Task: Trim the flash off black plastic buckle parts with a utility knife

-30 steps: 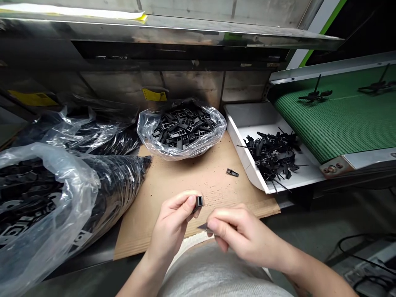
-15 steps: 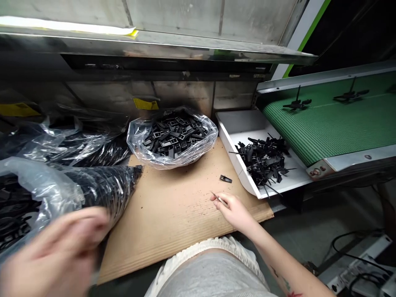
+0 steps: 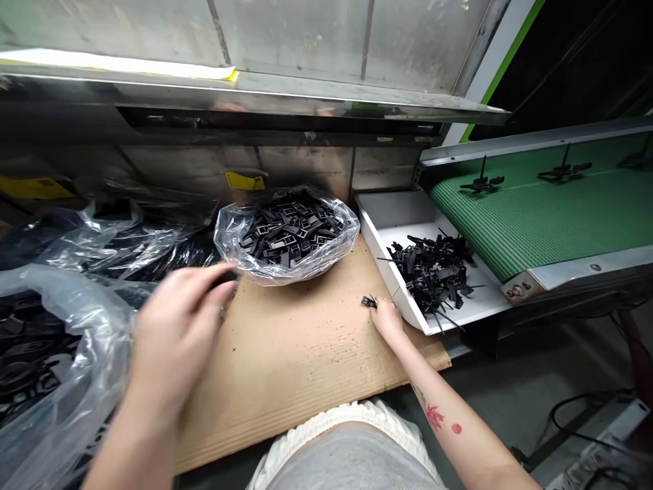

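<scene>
My right hand (image 3: 386, 318) is closed at the right of the cardboard sheet (image 3: 286, 367). Its fingertips are on a small black plastic part (image 3: 368, 301) with a rectangular opening, and a thin pointed tool shows at the same fingers. My left hand (image 3: 178, 327) is raised over the left side of the cardboard, thumb and forefinger curved toward each other. It is blurred, and a dark shape shows between these fingers; whether they hold it or it lies behind, I cannot tell. Ahead, a clear plastic bag (image 3: 293, 278) stands open, full of similar black parts (image 3: 290, 231).
A white tray (image 3: 382, 255) with tangled black parts (image 3: 433, 272) stands at the right. Beyond it, a green conveyor belt (image 3: 535, 218) carries black pieces with upright stems. Filled plastic bags (image 3: 66, 292) crowd the left. A metal shelf (image 3: 306, 95) runs across the back.
My right hand has moved right and forward onto the small black part, which lay alone on the cardboard. My left hand has moved forward and right from the near-left bag.
</scene>
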Motion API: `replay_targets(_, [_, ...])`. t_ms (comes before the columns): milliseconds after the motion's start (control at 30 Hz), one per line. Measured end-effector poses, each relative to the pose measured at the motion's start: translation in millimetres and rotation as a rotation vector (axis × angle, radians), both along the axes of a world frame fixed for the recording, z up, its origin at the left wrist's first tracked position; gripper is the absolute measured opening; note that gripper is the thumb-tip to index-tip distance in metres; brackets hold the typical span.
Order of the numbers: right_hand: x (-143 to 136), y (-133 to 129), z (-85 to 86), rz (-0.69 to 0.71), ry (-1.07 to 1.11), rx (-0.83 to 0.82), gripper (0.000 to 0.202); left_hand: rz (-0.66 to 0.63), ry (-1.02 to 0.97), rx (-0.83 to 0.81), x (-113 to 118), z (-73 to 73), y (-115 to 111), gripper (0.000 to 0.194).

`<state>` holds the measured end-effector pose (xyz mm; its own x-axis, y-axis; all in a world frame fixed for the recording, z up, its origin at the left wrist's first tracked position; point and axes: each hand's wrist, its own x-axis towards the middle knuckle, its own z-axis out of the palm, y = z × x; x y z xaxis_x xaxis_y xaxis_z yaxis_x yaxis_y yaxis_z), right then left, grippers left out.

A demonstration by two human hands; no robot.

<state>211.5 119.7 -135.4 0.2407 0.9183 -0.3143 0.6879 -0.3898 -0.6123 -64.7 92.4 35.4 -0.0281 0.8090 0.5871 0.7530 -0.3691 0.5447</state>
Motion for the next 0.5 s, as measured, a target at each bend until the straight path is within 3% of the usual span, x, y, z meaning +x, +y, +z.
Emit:
replay_targets(133, [-12.6,-8.0,9.5,0.031,0.169,-0.011,0.025,0.022,-0.014,-0.125,37.3,-12.1,88.6,0.029])
replay_targets(200, [-21.1,-14.6,20.3,0.056,0.306,-0.008,0.023,0.037,-0.046,-0.177,46.4,-15.2,113.1,0.038])
replay_targets(233, [-25.3,-18.9,27.5,0.068,0.383,-0.003,0.023,0.034,-0.065,-0.193,49.2,-16.7,114.5,0.044])
replay_targets(300, [-33.1,-29.4,45.2,0.088,0.542,0.019,0.029,-0.014,-0.113,-0.225,54.4,-21.0,95.4,0.047])
replay_targets(400, [-44.6,-48.1,76.0,0.126,0.747,0.066,0.042,-0.218,-0.194,-0.361,64.6,-32.1,33.9,0.031])
replay_targets(500, [-55.8,-66.3,100.8,0.223,0.884,0.100,0.044,-0.413,-0.288,-0.538,75.0,-43.3,-20.6,0.027])
